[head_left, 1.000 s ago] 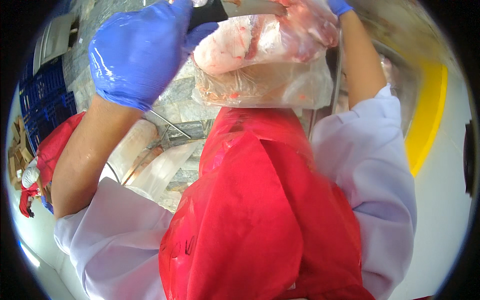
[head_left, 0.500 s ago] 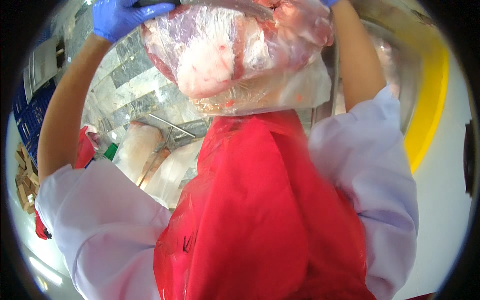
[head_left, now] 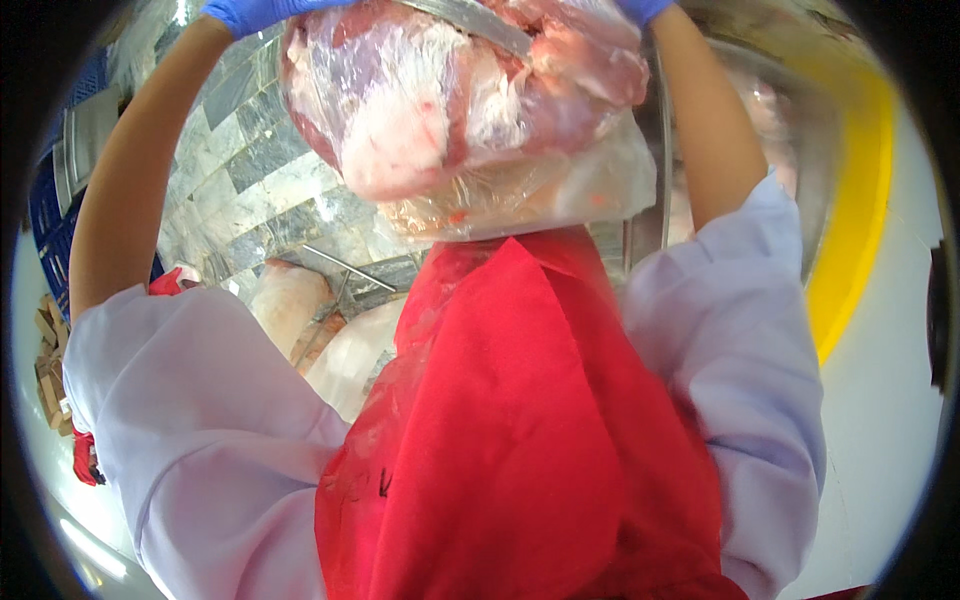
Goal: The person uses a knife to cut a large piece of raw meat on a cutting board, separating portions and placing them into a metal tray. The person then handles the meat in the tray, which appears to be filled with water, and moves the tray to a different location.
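Note:
At the top left is my left hand [head_left: 262, 12] in a blue glove, cut off by the upper edge. It is closed on a knife [head_left: 478, 24], whose handle is out of sight and whose blade lies across the top of a large piece of raw meat [head_left: 400, 135]. White fat and membrane cover much of the meat. Beneath it is a clear plastic bag [head_left: 540, 195] with pale contents. Only a bit of my blue-gloved right hand [head_left: 642, 8] shows, beside the meat's far right side; its fingers are hidden.
A metal tub [head_left: 815, 130] with a yellow rim band [head_left: 865, 200] curves along the right. My red apron [head_left: 520, 420] hangs close below the bag. At lower left, large pale bagged pieces [head_left: 285, 300] lie near a metal rod [head_left: 348, 267]. Blue crates [head_left: 52, 225] stand far left.
My left hand has moved up, partly out of view. The knife blade has shifted a little left and up, and the meat slightly left. More of my right hand shows.

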`<state>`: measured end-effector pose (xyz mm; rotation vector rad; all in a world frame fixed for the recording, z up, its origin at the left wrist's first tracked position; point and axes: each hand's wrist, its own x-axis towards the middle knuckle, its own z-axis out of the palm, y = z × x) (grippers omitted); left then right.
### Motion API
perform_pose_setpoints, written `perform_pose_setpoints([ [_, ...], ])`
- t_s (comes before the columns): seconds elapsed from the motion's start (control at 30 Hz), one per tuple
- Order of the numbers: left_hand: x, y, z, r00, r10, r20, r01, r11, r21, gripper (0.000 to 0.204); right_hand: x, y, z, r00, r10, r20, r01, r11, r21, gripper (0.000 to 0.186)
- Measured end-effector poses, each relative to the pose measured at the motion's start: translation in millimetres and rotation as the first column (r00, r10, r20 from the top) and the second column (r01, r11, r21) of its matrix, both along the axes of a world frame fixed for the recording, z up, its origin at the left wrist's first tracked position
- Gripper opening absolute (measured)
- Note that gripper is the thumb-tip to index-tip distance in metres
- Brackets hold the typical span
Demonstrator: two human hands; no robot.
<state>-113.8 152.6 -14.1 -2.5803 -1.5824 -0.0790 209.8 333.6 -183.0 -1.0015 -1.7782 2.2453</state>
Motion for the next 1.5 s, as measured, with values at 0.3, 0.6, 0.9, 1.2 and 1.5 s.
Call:
perform_pose_setpoints([
  [0.3, -39.6, -142.6, 77.8, 0.813, 0.513, -0.276, -0.5, 0.858, 0.12, 0.054, 51.5, -154.5, 147.0, 0.995, 0.043, -0.092, 0.09, 0.04, 0.995, 0.041],
  [0.6, -5.7, -261.6, 69.8, 0.571, 0.821, -0.005, -0.821, 0.571, -0.024, 0.055, 23.2, -172.3, 160.8, 0.964, 0.181, 0.196, -0.163, -0.184, 0.969, 0.015],
  [0.9, -0.4, -288.6, 55.5, 0.5, 0.856, 0.131, -0.852, 0.513, -0.107, 0.048, 10.6, -169.8, 161.3, 0.933, 0.108, 0.343, -0.287, -0.35, 0.892, 0.009],
  [1.2, -4.1, -289.4, 46.3, 0.509, 0.843, 0.174, -0.836, 0.533, -0.134, 0.049, 2.1, -178.0, 132.8, 0.968, -0.226, 0.11, -0.091, 0.093, 0.992, 0.015],
  [1.5, 40.1, -260.5, 72.1, 0.64, 0.753, 0.153, -0.761, 0.648, -0.002, 0.057, 10.5, -129.4, 97.8, 0.957, -0.287, -0.053, 0.286, 0.889, 0.357, 0.012],
])
